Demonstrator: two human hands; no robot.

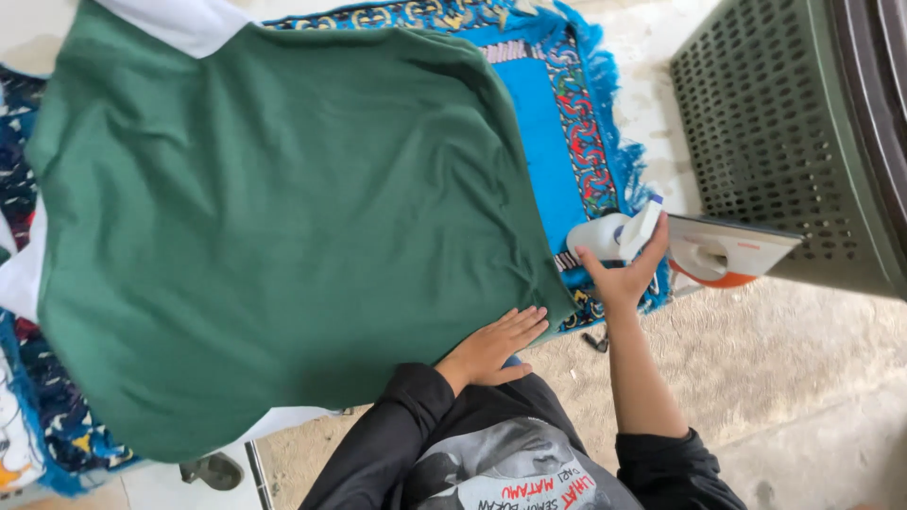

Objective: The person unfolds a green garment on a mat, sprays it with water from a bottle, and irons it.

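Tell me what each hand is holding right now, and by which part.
The right hand grips a white spray bottle around its neck, below the nozzle. The left hand holds nothing; it lies flat on the green shirt.

I am pressing my left hand [493, 347] flat on the near edge of the green shirt [274, 227], which is lying spread over a blue patterned mat [553, 142]. My right hand [625, 274] is gripping a white spray bottle [614, 236] just beside the shirt's edge. A white-and-orange iron [723, 253] is standing just beyond it, against a green perforated basket [775, 123].
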